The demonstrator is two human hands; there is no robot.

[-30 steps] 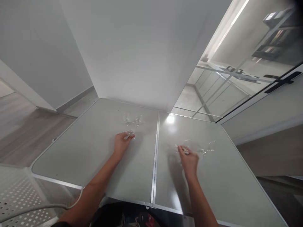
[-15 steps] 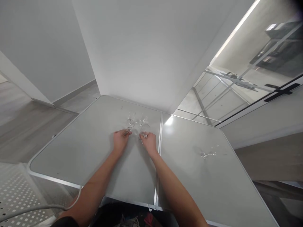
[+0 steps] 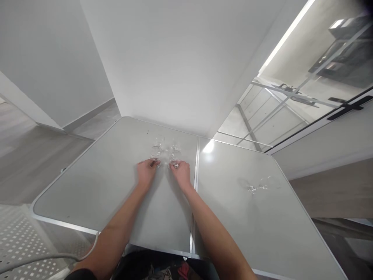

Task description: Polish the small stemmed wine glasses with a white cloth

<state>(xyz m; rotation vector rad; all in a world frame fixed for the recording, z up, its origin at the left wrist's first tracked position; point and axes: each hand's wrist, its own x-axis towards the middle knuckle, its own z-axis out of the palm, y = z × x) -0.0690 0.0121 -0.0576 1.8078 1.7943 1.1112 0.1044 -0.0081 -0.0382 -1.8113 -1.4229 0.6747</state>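
Observation:
My left hand [image 3: 146, 171] is closed on a clear stemmed glass [image 3: 156, 151] on the left half of the table, its fingertips low on the glass. Close by on the right, my right hand [image 3: 182, 173] grips a second clear stemmed glass [image 3: 175, 154], also near its lower end. Just beyond the two hands, more clear glassware [image 3: 160, 138] shows faintly, and its outlines overlap those of the held glasses. Transparency and the small size make the exact contact points hard to see.
Another clear stemmed glass [image 3: 252, 189] is on the right half of the grey folding table [image 3: 227, 221]; its outline is faint. A metal seam [image 3: 196, 179] divides the tabletop. The white wall [image 3: 163, 77] borders the far edge. A pale cable [image 3: 58, 256] runs by my left forearm.
The view has shifted slightly. Both hands stay in almost the same place with their glasses, and the rim of the right glass has moved a little to the left.

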